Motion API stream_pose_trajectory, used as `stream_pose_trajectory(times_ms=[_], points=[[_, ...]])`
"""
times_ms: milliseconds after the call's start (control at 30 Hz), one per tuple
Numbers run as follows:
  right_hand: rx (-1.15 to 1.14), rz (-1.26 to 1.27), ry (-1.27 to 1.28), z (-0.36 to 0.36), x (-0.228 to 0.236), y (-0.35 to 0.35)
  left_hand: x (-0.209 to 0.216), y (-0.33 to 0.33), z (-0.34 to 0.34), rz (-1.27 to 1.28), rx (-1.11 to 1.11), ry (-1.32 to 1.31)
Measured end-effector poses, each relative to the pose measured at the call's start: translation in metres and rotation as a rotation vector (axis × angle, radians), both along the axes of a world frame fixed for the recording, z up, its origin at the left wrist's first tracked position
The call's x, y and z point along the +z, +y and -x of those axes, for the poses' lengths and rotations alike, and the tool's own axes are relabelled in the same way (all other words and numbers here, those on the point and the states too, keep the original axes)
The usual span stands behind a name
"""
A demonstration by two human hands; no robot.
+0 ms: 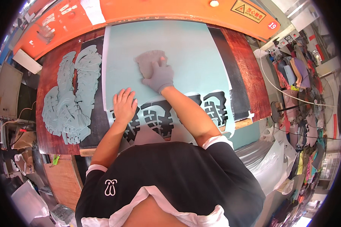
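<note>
My right hand (162, 75), in a grey glove, grips a grey cutting die (147, 60) with a wavy edge. Its thumb is along the near side and its fingers reach over the right part; slight blur hides their exact hold. The die is over the middle of a pale teal sheet (189, 49). My bare left hand (125, 105) lies flat with fingers spread on the sheet's near left part, holding nothing. Sole-shaped cut-outs (157, 119) with toothed edges run along the sheet's near side, the black board showing through them.
Stacked cut teal pieces (70, 98) lie left of the sheet on a dark red table (49, 130). An orange machine beam (151, 11) spans the far side. Clear plastic wrapping (263, 153) is at the near right. Colourful scraps (291, 73) hang farther right.
</note>
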State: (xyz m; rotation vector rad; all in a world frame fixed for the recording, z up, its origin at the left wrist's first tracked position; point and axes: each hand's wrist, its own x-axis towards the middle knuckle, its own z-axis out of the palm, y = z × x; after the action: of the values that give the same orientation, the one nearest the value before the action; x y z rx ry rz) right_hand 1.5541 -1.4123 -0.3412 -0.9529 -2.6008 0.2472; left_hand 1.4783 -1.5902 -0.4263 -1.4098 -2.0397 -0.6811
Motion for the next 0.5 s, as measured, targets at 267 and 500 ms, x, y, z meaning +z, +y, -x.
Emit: stream_pose_trajectory(times_ms=[267, 500], points=[[0.277, 1.052, 0.676, -0.045, 0.03, 0.061, -0.004, -0.002, 0.002, -0.066, -0.005, 0.002], [0.05, 0.191, 0.427, -0.082, 0.009, 0.092, 0.0, -0.001, -0.002, -0.037, -0.006, -0.052]])
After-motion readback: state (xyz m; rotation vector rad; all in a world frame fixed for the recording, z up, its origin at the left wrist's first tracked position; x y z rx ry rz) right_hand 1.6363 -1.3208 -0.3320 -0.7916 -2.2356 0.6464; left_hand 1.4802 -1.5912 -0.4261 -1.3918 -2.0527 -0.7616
